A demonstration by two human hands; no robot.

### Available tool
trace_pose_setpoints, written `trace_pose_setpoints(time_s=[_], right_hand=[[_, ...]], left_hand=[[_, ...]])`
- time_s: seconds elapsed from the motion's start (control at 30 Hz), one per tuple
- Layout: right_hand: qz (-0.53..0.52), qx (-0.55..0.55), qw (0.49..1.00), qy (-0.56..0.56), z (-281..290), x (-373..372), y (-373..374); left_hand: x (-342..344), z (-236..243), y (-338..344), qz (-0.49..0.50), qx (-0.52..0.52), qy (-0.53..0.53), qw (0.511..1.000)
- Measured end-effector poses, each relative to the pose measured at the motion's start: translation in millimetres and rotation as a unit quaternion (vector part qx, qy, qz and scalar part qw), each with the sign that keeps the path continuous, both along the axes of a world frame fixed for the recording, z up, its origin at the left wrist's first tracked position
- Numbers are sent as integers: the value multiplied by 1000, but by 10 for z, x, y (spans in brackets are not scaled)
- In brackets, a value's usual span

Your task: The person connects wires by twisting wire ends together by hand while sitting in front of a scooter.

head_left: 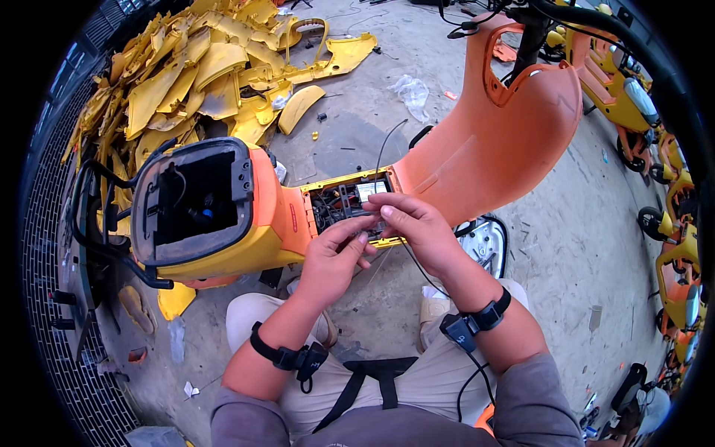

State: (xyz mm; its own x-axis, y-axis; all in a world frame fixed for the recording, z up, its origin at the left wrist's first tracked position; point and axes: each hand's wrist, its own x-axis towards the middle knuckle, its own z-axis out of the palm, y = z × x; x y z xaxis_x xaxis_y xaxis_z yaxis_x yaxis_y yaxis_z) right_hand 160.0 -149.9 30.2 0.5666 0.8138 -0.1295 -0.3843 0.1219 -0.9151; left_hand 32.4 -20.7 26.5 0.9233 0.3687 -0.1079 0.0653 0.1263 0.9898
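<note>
My left hand [337, 261] and my right hand [413, 231] meet over the open floorboard compartment [333, 206] of a yellow and orange scooter, which holds dark wiring and a pale label. My right hand's fingers are closed round a thin black cable [381, 151], which rises above them and trails down past my wrist. My left thumb and fingers are pinched just beside them; what they hold is too small and hidden to make out. To the left is the scooter's open seat box [159, 207], dark inside; to the right rises the orange front shield [514, 138].
A heap of yellow panels [179, 78] lies behind at left. More scooters [625, 97] line the right. A silver part [480, 246] lies beside the floorboard, a plastic bag [412, 97] on the concrete floor [566, 276]. My knees and feet are beneath my arms.
</note>
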Motion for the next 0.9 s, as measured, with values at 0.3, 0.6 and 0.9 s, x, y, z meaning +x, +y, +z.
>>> trace_pose_setpoints(time_s=[0.3,0.6,0.9], right_hand=[[-48,-28,998,11,-75,19,23],[-147,66,964,-214,632,-217,-141],[-193,168,896,-364,1550,-613,-285]], left_hand=[[1,-111,50,65,95,-56,992],[-81,536,-117,60,2,-149,987],[-383,1234,-287,19,46,-314,948]])
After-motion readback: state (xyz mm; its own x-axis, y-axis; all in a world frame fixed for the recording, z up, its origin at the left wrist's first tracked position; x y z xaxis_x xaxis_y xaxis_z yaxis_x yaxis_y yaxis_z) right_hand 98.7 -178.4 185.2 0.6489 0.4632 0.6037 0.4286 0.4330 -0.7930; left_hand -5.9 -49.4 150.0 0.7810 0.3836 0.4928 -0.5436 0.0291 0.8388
